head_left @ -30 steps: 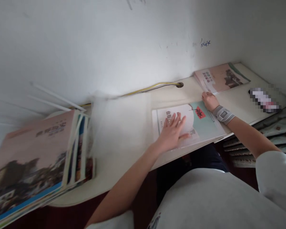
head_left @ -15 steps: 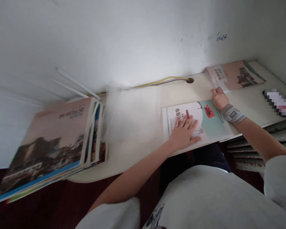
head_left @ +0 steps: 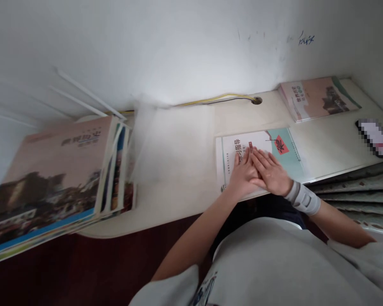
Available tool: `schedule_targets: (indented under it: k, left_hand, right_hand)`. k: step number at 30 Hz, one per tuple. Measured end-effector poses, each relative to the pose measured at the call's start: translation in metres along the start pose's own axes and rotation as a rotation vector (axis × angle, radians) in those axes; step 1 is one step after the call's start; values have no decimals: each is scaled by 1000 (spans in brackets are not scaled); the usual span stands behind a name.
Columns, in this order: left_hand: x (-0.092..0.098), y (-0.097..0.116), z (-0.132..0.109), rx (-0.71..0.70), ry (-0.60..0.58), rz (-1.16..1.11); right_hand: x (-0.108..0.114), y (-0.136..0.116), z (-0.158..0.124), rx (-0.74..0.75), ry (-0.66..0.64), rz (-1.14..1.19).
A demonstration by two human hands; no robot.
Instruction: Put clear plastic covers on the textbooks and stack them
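Off-white wall (head_left: 178, 46) backed a long, pale bench (head_left: 169, 208) with a rounded end at the left of the view. A white-and-green, softcover workbook with a red diamond label (head_left: 295, 157) lay flat near the front edge of the bench, directly before the person.

The left hand (head_left: 242, 174) rested on the white part of the cover, palm down, fingers extended. The right hand (head_left: 272, 172), with a grey elastic wristband (head_left: 305, 199) behind it, lay flat beside it, its fingers partly overlapping the left hand. Neither hand gripped anything.

A pink softcover book with a green corner (head_left: 315, 97) lay against the wall, apart from the workbook. A yellow cable (head_left: 210, 100) ran along the rear edge into a round hole (head_left: 257, 100).

Visibility was limited as follows. Both hands covered part of the workbook's printed title and lower cover. A dark-edged phone (head_left: 375, 138) at the right was pixelated, its display unreadable. A stack of large pink-covered books (head_left: 64, 170) was cut off at the left border, its lettering blurred. A hazy patch obscured the bench surface beside that stack.

Compared with the frame half a second earlier, the right hand had left the gap between the workbook and the pink book, where its fingers were curled, and had joined the left hand. The workbook had stayed near the front edge.
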State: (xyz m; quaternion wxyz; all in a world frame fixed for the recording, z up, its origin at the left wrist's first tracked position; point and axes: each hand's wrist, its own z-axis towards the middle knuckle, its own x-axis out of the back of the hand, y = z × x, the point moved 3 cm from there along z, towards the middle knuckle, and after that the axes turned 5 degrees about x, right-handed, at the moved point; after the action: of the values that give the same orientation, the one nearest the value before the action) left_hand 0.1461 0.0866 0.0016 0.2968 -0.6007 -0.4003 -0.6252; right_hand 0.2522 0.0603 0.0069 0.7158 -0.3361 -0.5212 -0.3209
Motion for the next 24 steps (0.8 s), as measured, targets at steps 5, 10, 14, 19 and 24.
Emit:
schedule_targets:
  k: [5, 10, 14, 19, 24]
  left_hand:
    - [6, -20, -3, 88, 73, -5]
    - [8, -53, -10, 248, 14, 6]
    - [20, -61, -3, 318, -48, 27]
    - [28, -31, 38, 244, -9, -3]
    - [11, -26, 60, 294, 32, -37]
  right_hand:
    - [11, 58, -26, -130, -120, -130]
    - [26, 100, -62, -292, -129, -248]
    - [41, 99, -44, -259, -154, -290]
    - [42, 69, 31, -163, -57, -175]
    - [3, 55, 62, -52, -137, -82]
